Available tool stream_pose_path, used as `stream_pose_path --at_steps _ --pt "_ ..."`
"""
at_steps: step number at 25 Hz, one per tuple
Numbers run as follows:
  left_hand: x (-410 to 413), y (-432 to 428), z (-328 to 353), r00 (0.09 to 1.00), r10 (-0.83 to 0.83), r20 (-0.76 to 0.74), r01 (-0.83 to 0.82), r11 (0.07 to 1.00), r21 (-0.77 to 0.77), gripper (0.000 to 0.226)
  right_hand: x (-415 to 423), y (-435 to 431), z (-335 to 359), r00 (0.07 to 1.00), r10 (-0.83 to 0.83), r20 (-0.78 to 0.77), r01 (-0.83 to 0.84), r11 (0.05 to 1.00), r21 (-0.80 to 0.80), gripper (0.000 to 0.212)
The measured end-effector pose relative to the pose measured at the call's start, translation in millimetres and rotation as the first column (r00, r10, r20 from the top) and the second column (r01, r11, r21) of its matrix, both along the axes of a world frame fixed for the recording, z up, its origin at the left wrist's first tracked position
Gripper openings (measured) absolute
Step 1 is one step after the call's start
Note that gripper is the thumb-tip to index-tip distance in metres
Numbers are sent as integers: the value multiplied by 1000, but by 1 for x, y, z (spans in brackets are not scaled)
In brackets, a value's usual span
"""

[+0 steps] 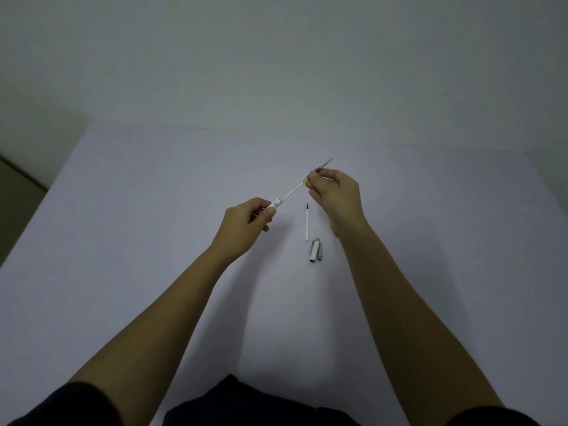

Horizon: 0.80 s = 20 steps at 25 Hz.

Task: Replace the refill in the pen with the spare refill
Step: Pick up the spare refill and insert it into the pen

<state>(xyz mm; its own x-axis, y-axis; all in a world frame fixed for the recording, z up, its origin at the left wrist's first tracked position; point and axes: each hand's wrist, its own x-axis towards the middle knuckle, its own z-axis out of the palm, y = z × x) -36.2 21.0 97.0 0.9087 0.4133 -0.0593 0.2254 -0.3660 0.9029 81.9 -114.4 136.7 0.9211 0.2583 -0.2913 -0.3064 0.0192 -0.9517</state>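
Your left hand [246,218] fingers pinch the white pen barrel [275,205]; your right hand [336,196] fingers grip the refill [295,189] partly inside it. The spare refill [307,224] and cap [316,250] lie on the worktop [153,210].

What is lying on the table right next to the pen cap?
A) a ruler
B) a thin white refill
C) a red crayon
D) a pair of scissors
B: a thin white refill with a dark tip lies on the table just beside the pen cap, untouched by either hand.

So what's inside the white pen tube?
A thin white refill sticks out of the pen barrel, pulled by the right hand. The left hand hides the rest.
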Motion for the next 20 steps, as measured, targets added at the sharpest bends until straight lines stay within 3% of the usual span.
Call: stream_pose_path --at_steps 6,16,18,20 --pt "-7 -6 9 998 -64 25 64 998 -2 15 -10 -6 0 999 35 13 -36 999 12 8" --pt "-1 -6 21 999 29 14 -29 1000 6 22 -18 -7 -1 950 313 13 -312 949 -44 11" --pt "-1 -6 21 999 42 26 -42 999 -14 23 -10 -12 -11 956 291 -17 -292 954 -70 17" --pt "0 -5 20 998 54 42 -53 998 -31 22 -1 -23 -30 984 175 -25 -177 963 -203 21"
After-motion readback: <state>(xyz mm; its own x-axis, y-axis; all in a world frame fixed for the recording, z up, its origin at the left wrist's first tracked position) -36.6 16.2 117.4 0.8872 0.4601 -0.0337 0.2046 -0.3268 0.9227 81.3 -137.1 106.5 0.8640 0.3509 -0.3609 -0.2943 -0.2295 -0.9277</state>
